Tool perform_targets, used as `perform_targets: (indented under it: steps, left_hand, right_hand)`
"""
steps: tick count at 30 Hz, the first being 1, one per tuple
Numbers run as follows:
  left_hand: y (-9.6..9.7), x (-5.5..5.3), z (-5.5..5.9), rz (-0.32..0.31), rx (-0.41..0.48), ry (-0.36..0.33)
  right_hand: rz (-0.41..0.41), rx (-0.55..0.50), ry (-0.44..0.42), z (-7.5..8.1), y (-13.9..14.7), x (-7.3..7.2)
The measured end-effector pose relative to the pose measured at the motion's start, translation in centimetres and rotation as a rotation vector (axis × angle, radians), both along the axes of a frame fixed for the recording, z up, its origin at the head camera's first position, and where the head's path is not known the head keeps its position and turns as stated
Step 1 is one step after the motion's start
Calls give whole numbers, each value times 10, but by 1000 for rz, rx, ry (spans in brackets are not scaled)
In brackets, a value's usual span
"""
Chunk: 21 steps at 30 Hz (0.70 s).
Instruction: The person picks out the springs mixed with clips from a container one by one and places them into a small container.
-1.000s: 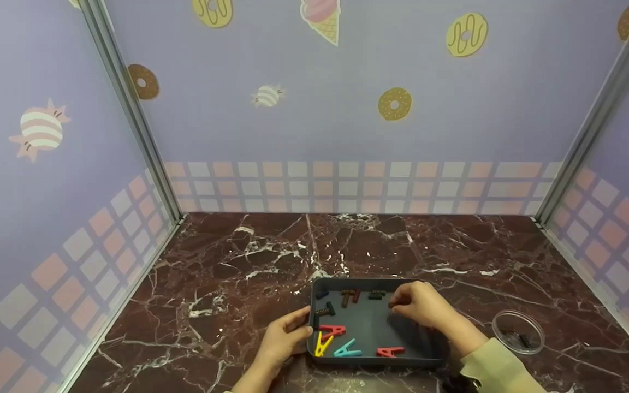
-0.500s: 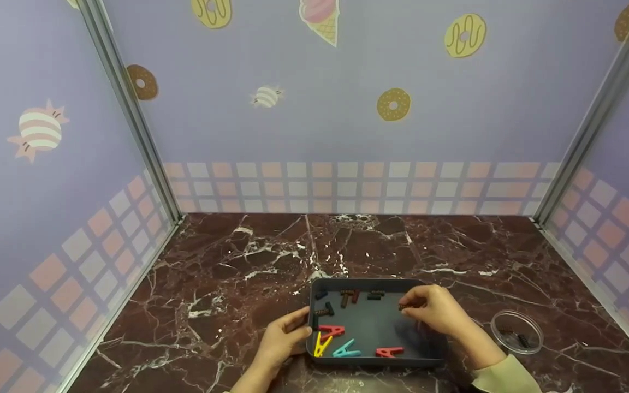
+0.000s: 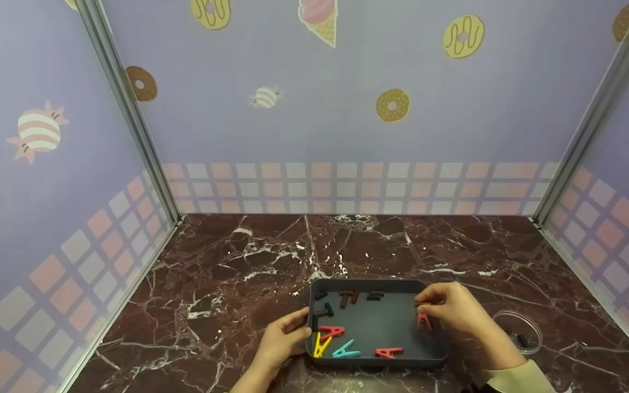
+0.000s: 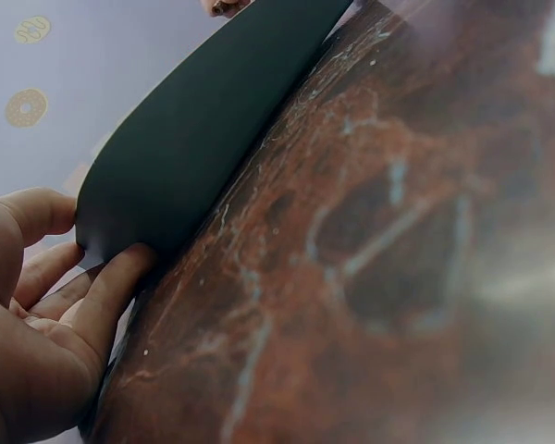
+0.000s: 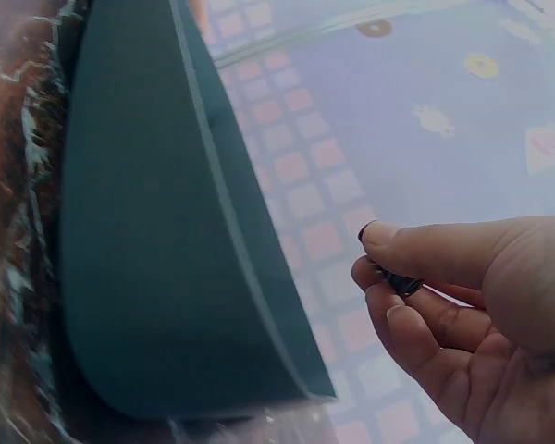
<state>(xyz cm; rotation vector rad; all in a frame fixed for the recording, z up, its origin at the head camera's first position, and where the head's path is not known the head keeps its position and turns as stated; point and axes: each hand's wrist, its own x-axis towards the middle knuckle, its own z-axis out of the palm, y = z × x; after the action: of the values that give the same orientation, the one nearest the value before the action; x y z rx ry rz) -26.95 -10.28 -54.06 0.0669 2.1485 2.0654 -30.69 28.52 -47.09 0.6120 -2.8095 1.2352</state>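
Note:
In the head view my right hand [image 3: 452,307] pinches a small brownish spring [image 3: 422,303] between thumb and fingertips, above the right side of a dark grey tray [image 3: 380,361]. The right wrist view shows this spring [image 5: 402,281] as a dark piece, mostly covered by the fingers. A red clothespin [image 3: 425,323] lies just below that hand. My left hand [image 3: 283,339] touches the tray's left wall, thumb at the rim, fingers fairly straight. Small dark springs [image 3: 321,313] lie along the tray's far and left sides.
Near the tray's front lie a yellow clothespin [image 3: 322,345], a teal clothespin [image 3: 346,350] and two more red clothespins, one [image 3: 389,352] at centre. A clear round dish [image 3: 538,339] with dark springs stands right of the tray. Patterned walls enclose the marble table [image 3: 238,295].
My right hand has moved rightward across the tray with the spring pinched in it. A red clothespin now shows beneath that hand. The left hand stays at the tray's left side.

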Motion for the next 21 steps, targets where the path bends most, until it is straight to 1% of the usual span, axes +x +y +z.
perform_targets:
  steps: [3, 8, 11, 16, 21]
  left_hand:
    - [0, 0, 0, 1, 2, -1]
    - [1, 0, 1, 5, 2, -1]
    - [1, 0, 1, 3, 9, -9]
    - [0, 0, 0, -9, 48, -34]
    - [0, 0, 0, -11, 50, -47]
  right_hand:
    - [-12, -6, 3, 5, 8, 1]
    - [-34, 18, 13, 13, 24, 5]
    - [-47, 29, -6, 19, 35, 8]
    - [-79, 42, -61, 29, 57, 13]
    - [-110, 85, -85, 38, 78, 18]
